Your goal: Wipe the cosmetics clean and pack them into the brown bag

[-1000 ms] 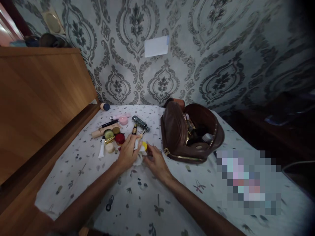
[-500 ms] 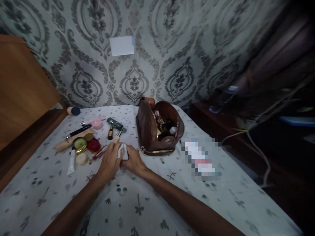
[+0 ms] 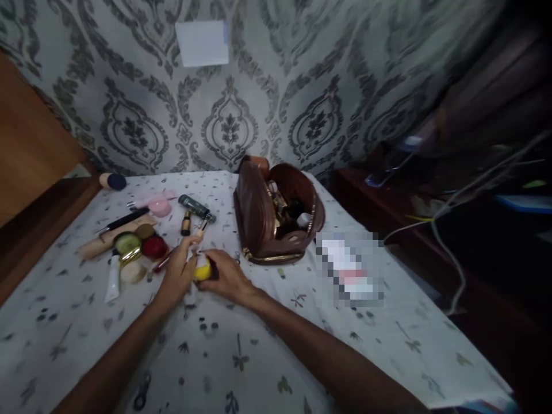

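Note:
My right hand (image 3: pixel 226 276) is closed around a small yellow round-edged container (image 3: pixel 202 271), its kind unclear. Facing it, my left hand (image 3: pixel 176 273) has its fingers curled round a white cloth or tissue (image 3: pixel 190 295), partly hidden by the palm. To the right of my hands stands a brown cosmetic bag (image 3: pixel 254 213), unzipped, with several cosmetics inside. Left of my hands lie a red round jar (image 3: pixel 155 248), a gold-edged compact (image 3: pixel 130 256), a cream round piece (image 3: pixel 133 272) and a white tube (image 3: pixel 112 279). Beyond my left fingertips are a small dark bottle (image 3: pixel 186 223) and a grey-green tube (image 3: pixel 194 206).
A patterned white cloth (image 3: pixel 241 333) covers the surface. A blurred-out item (image 3: pixel 349 269) lies right of the bag. Further left are a black pen-like stick (image 3: pixel 125 221), a pink round case (image 3: pixel 159 207) and a dark-capped brush (image 3: pixel 114 181). Cables (image 3: pixel 452 276) hang at the right.
My hands have moved slightly apart, and the yellow container now shows between them. The white cloth has shifted down under my left hand. The view has tilted downward a little.

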Demonstrator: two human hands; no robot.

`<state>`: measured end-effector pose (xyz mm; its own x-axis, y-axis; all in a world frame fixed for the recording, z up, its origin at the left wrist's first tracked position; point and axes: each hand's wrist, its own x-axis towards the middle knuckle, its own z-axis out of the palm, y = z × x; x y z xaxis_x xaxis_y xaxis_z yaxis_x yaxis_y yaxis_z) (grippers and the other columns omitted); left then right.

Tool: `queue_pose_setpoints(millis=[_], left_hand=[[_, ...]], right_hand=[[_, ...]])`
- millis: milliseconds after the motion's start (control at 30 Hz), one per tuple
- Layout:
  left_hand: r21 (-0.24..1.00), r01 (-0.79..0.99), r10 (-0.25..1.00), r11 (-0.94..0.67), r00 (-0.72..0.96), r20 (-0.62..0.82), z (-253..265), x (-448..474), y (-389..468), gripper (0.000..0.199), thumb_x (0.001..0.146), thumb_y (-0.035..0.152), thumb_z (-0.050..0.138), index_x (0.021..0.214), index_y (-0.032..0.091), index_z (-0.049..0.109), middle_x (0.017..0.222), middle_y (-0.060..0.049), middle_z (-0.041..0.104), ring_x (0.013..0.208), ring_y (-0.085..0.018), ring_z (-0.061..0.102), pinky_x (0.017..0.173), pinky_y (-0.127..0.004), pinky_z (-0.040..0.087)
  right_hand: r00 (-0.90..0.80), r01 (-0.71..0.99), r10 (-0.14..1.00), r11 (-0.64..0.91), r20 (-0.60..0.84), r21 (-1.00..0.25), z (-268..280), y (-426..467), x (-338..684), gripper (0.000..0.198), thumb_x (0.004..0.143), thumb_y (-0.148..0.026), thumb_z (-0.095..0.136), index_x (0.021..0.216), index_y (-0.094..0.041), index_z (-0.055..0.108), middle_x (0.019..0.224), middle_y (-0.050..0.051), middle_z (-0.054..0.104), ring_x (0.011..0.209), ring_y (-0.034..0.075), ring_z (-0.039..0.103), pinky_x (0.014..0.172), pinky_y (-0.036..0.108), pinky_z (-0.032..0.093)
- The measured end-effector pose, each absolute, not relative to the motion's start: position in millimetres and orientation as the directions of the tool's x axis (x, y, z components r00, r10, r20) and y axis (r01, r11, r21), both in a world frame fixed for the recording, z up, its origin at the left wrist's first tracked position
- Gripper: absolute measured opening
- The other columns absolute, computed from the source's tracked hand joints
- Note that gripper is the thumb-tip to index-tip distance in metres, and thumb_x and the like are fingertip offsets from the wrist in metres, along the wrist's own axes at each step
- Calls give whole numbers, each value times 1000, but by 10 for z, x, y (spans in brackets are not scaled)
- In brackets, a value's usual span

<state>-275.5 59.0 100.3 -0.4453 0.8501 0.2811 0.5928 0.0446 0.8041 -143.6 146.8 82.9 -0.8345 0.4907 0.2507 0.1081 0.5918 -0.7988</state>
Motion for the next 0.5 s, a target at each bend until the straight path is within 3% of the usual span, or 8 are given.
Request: queue_pose_setpoints(millis=[133, 233, 367, 500], left_hand=[[867, 487, 822, 101, -532, 203, 1002, -2750, 557, 23, 84, 27, 40, 97, 19, 58, 98, -5, 67, 97, -23, 63, 89, -37, 50], [853, 515, 815, 82, -527, 239, 993, -2685, 534, 26, 91, 32, 39, 94, 18, 61, 98, -7, 69, 97, -23, 63, 91, -38, 49], [745, 665, 845, 48, -425, 325, 965, -2562, 443, 37, 98, 37, 38, 115, 14, 61, 116, -14, 67, 110, -24, 62, 99, -41, 47], [576, 817, 876, 24, -295, 382, 909, -2499, 318, 45, 99, 38, 42, 137, 15, 50, 135, -15, 60, 129, -25, 54, 109, -41, 44]], right_hand=[[-830, 71, 489, 569, 268, -819, 813, 1477, -1442, 60, 61, -16, 85, 115, -21, 61, 112, 6, 66, 104, 24, 59, 91, 38, 45], [-798, 92, 532, 570, 282, -816, 795, 1468, -1451, 51, 63, -17, 83, 109, -20, 62, 105, 5, 67, 99, 24, 60, 87, 37, 46], [-748, 134, 588, 588, 308, -798, 772, 1453, -1472, 38, 67, -17, 76, 103, -19, 63, 98, 5, 67, 92, 24, 61, 82, 36, 47], [-744, 149, 566, 658, 354, -738, 761, 1442, -1481, 25, 70, -14, 66, 94, -18, 63, 93, 7, 66, 89, 25, 59, 82, 38, 48]])
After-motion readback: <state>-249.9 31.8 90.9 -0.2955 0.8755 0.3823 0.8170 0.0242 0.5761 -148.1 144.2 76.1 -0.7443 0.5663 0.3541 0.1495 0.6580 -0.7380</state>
